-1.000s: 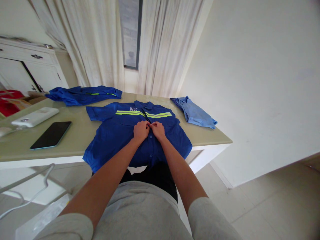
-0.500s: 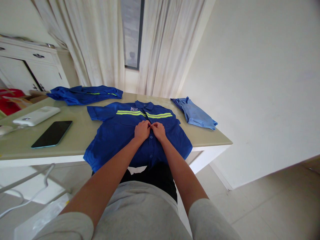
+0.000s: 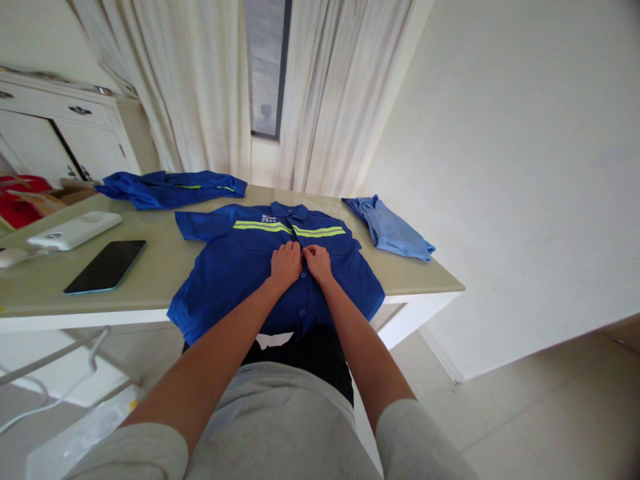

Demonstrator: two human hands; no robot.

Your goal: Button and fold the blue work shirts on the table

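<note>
A dark blue short-sleeved work shirt (image 3: 225, 283) lies front up on the table, its collar away from me and its lower hem hanging over the near edge. Yellow-green reflective bands cross its chest, and white lettering sits above the left band. My left hand (image 3: 287, 263) and my right hand (image 3: 317, 262) meet at the button placket just below the bands. The fingers of both are closed, pinching the placket cloth; any button between them is hidden. Two buttons show on the placket below my hands.
Another blue garment (image 3: 170, 189) lies bunched at the back left, and folded light blue clothing (image 3: 393, 228) at the right. A black-screened phone (image 3: 106, 267) and a white device with a cable (image 3: 75, 231) rest on the left of the table (image 3: 420, 279). Curtains hang behind.
My fingers have shifted slightly at the placket, the left hand's fingers drawing a little more upright. The shirt and the other things stay in place.
</note>
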